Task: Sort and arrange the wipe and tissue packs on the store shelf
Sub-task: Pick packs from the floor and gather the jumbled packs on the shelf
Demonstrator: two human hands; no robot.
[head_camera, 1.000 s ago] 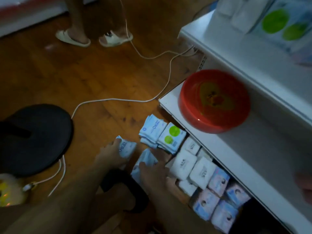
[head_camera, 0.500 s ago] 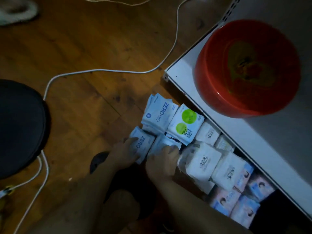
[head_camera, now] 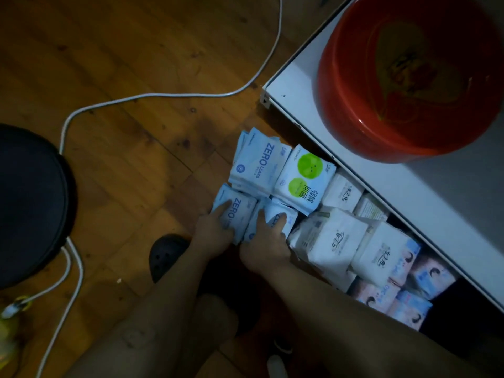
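Observation:
Wipe and tissue packs lie in rows on the floor-level shelf under a white shelf board (head_camera: 387,186). My left hand (head_camera: 215,230) grips a light-blue ZERO pack (head_camera: 238,211). Beside it my right hand (head_camera: 266,241) holds a second light-blue pack (head_camera: 281,218), fingers curled over its top edge. Behind them stands a stack of ZERO packs (head_camera: 259,162) and a white pack with green circles (head_camera: 304,178). To the right sit white tissue packs (head_camera: 331,238) and pink-and-blue packs (head_camera: 395,301).
A red plastic basin (head_camera: 403,77) sits on the white shelf board above the packs. A white cable (head_camera: 163,95) snakes over the wooden floor. A black round stool (head_camera: 30,203) stands at the left. My black sandal (head_camera: 166,255) is just under my arms.
My hands brought the two light-blue packs from the floor up against the row in front of the ZERO stack. The view dropped and closed in; the feet at the top left the frame.

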